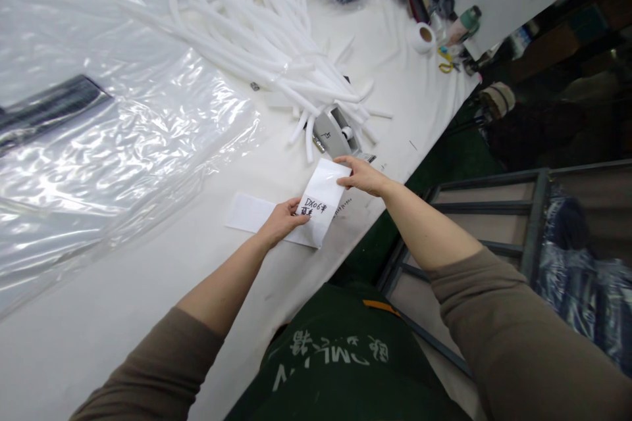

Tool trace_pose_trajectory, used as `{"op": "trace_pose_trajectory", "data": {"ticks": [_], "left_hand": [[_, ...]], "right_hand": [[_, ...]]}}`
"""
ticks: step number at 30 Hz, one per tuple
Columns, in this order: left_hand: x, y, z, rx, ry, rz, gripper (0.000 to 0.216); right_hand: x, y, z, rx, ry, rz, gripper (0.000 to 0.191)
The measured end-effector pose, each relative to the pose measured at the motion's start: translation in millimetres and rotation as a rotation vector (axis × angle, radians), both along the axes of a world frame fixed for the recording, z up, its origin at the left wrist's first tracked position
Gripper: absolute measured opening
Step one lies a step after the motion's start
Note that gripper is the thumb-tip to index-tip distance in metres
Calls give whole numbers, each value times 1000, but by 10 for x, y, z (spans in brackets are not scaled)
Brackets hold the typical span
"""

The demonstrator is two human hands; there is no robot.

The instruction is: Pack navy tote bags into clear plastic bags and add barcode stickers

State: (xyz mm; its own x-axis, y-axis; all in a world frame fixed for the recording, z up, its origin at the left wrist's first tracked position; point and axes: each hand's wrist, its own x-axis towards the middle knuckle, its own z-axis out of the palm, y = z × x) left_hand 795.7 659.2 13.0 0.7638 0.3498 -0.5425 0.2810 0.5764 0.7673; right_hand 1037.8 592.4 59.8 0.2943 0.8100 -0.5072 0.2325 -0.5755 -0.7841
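Observation:
A white paper slip (320,200) with black handwriting is held just above the white table (148,289) near its front edge. My left hand (285,218) pinches its lower left edge, fingers closed on it. My right hand (363,175) grips its upper right corner. A second white paper sheet (249,212) lies flat on the table under and to the left of the slip. Just beyond my right hand sits a small grey device (332,133) at the end of a pile of white tubes (266,39).
Large clear plastic sheeting (113,138) covers the table's left side, over a long black object (49,108). At the far right corner are a tape roll (422,37), yellow scissors (446,60) and a bottle (467,21). A metal rack (494,210) stands right of the table.

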Motion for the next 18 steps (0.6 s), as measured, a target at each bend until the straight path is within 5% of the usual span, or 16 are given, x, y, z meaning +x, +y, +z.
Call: {"op": "trace_pose_trajectory", "data": {"ticks": [18], "left_hand": [[-13, 15, 3, -3, 37, 7, 63]], "right_hand": [[-71, 16, -62, -4, 85, -55, 60]]}}
